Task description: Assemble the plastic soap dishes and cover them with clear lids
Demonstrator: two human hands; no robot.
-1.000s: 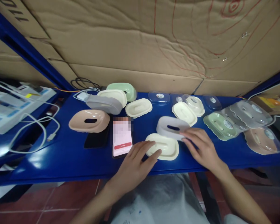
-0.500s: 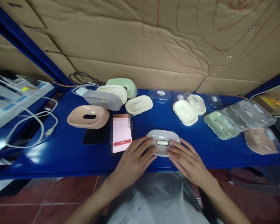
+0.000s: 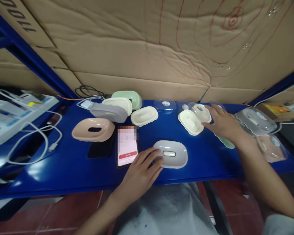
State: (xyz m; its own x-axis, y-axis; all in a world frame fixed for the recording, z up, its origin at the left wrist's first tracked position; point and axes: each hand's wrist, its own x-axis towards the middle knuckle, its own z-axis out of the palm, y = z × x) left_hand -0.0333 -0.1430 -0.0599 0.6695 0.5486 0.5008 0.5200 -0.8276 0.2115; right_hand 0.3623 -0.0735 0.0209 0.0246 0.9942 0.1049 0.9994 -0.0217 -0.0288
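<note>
The blue table [image 3: 205, 163] stands before a cardboard panel [image 3: 112, 49]. The left hand [image 3: 142, 168], loosely open, touches the gray dish [image 3: 179, 156] near the front edge. The right hand [image 3: 220, 122], fingers spread, has left it for 2 cream trays [image 3: 191, 122].

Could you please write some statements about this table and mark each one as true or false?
1. The left hand is at the left end of the front grey dish. True.
2. The right hand is at that dish too. False: it is farther back, near a cream tray.
3. A cream piece shows in the dish's slot. True.
4. The phone lies left of that dish. True.
5. The phone's screen is dark. False: it is lit.
</note>
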